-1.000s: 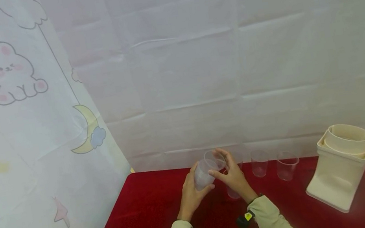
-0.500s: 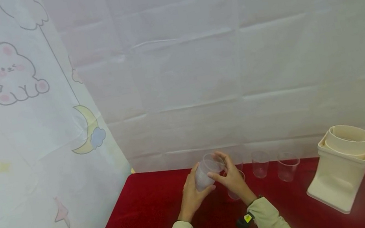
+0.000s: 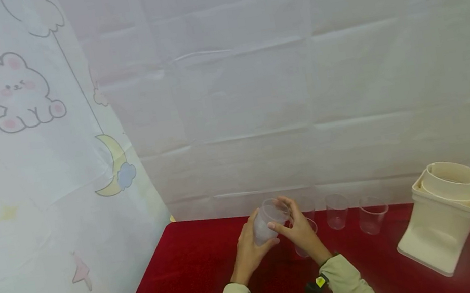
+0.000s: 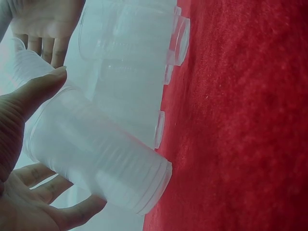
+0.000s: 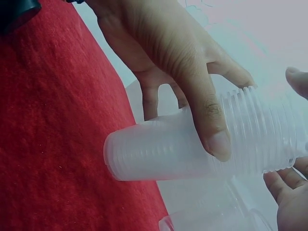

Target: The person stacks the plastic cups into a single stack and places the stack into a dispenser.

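My left hand (image 3: pixel 250 251) holds a tilted stack of clear plastic cups (image 3: pixel 263 229) above the red table. In the left wrist view its thumb lies across the stack (image 4: pixel 96 144), with the fingers beneath. At the rim end, my right hand (image 3: pixel 298 228) grips the top cup (image 3: pixel 276 210) between thumb and fingers. The right wrist view shows the nested rims of the stack (image 5: pixel 250 130) close together; only parts of the right hand (image 5: pixel 291 202) appear at its edge. Behind and below the right hand, a clear cup (image 3: pixel 301 248) stands partly hidden.
More clear cups, including one standing cup (image 3: pixel 337 212) and another (image 3: pixel 372 215), line the back of the red-covered table (image 3: pixel 183 288). A cream plastic holder (image 3: pixel 443 221) stands at the right. A pale cloth wall (image 3: pixel 230 116) rises behind.
The top cup in my right hand has sunk slightly down toward the stack. My left hand stays nearly in place, and the view has shifted a little.
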The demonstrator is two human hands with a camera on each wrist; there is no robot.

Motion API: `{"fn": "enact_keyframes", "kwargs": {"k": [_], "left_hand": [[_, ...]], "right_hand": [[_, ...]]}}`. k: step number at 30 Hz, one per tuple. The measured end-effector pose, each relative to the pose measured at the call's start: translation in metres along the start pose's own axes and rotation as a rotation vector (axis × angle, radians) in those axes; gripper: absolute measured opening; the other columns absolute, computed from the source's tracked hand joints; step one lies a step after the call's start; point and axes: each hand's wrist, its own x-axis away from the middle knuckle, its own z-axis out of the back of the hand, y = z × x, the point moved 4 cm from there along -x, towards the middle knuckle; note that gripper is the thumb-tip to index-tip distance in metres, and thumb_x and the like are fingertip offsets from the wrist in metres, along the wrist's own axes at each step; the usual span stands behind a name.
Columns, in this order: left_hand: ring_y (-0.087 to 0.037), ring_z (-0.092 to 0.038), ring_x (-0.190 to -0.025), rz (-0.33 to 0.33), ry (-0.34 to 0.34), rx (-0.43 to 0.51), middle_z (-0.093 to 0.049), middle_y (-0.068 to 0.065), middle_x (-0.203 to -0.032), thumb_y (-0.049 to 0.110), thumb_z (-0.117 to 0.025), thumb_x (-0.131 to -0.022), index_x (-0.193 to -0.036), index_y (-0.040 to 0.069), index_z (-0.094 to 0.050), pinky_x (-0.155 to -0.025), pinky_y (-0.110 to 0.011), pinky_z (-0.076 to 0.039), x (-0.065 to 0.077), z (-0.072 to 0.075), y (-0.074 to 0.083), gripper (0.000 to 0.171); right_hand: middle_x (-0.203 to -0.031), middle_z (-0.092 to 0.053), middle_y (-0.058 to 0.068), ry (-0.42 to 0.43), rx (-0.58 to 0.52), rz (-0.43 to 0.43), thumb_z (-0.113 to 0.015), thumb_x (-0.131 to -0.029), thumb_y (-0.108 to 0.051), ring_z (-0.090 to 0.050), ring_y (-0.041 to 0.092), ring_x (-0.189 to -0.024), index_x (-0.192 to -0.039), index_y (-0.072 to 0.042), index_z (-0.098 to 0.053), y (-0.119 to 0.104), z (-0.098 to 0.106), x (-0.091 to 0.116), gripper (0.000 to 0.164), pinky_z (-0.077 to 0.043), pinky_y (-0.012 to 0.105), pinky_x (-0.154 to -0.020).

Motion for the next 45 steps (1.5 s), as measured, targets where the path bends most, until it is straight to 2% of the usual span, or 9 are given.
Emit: {"fn": "enact_keyframes", "kwargs": {"k": [3,11,18,24,30,34,40,45], "left_hand": [[-0.027,-0.058,-0.109,-0.004,0.000,-0.007,-0.055,-0.011,-0.136,0.038,-0.082,-0.082,-0.155,0.021,-0.035,-0.081,-0.045,-0.053,0.000,0.000,0.000,0.088],[-0.029,-0.058,-0.110,0.000,-0.003,0.002,-0.055,-0.011,-0.135,0.034,-0.083,-0.082,-0.155,0.023,-0.035,-0.082,-0.046,-0.053,0.003,-0.002,0.000,0.087],[-0.031,-0.059,-0.110,-0.023,0.011,-0.015,-0.056,-0.013,-0.134,0.033,-0.083,-0.082,-0.154,0.021,-0.037,-0.081,-0.049,-0.052,0.004,-0.003,0.000,0.086],[-0.032,-0.058,-0.111,-0.018,0.002,-0.013,-0.055,-0.015,-0.134,0.035,-0.083,-0.082,-0.154,0.021,-0.036,-0.082,-0.050,-0.052,0.004,-0.003,0.000,0.087],[-0.034,-0.057,-0.115,-0.019,0.000,-0.003,-0.054,-0.016,-0.136,0.034,-0.083,-0.083,-0.155,0.020,-0.035,-0.084,-0.053,-0.051,0.005,-0.002,0.001,0.088],[-0.033,-0.057,-0.114,-0.020,0.003,0.001,-0.054,-0.015,-0.136,0.034,-0.083,-0.083,-0.155,0.021,-0.035,-0.084,-0.053,-0.051,0.005,-0.003,0.000,0.088],[-0.031,-0.059,-0.111,-0.026,0.020,-0.011,-0.055,-0.014,-0.135,0.033,-0.084,-0.081,-0.154,0.021,-0.036,-0.082,-0.050,-0.052,0.002,-0.002,0.001,0.089],[-0.030,-0.059,-0.110,-0.024,0.024,-0.014,-0.056,-0.014,-0.134,0.032,-0.085,-0.080,-0.154,0.021,-0.037,-0.082,-0.048,-0.052,0.001,-0.001,0.001,0.089]], "right_hand": [[-0.149,-0.041,0.027,-0.009,0.021,0.004,-0.073,-0.089,-0.002,-0.035,0.045,-0.139,-0.148,0.003,-0.030,-0.001,0.000,0.000,0.073,-0.023,0.064,-0.111],[-0.152,-0.039,0.025,-0.043,0.065,-0.058,-0.074,-0.089,-0.007,-0.031,0.044,-0.143,-0.150,0.003,-0.028,-0.001,-0.001,0.005,0.077,-0.024,0.062,-0.112],[-0.152,-0.040,0.026,-0.042,0.062,-0.071,-0.076,-0.087,-0.005,-0.031,0.043,-0.143,-0.151,0.002,-0.030,-0.002,-0.003,0.006,0.079,-0.025,0.058,-0.112],[-0.152,-0.041,0.024,-0.050,0.127,-0.102,-0.078,-0.087,-0.014,-0.033,0.040,-0.143,-0.151,0.001,-0.032,0.000,-0.002,0.005,0.080,-0.028,0.055,-0.112],[-0.151,-0.042,0.025,-0.052,0.194,-0.106,-0.081,-0.085,-0.023,-0.037,0.043,-0.140,-0.150,0.004,-0.035,0.000,-0.002,0.005,0.083,-0.032,0.058,-0.110],[-0.151,-0.041,0.026,-0.041,0.200,-0.094,-0.081,-0.084,-0.021,-0.040,0.045,-0.137,-0.151,0.005,-0.033,-0.001,-0.001,0.005,0.086,-0.034,0.059,-0.108],[-0.148,-0.045,0.026,0.008,0.182,-0.014,-0.082,-0.083,-0.012,-0.045,0.045,-0.133,-0.150,0.004,-0.034,-0.007,0.005,0.003,0.084,-0.037,0.059,-0.105],[-0.146,-0.045,0.028,0.037,0.169,0.019,-0.081,-0.082,-0.004,-0.047,0.047,-0.131,-0.148,0.005,-0.036,-0.016,0.010,0.006,0.081,-0.037,0.062,-0.104]]}}
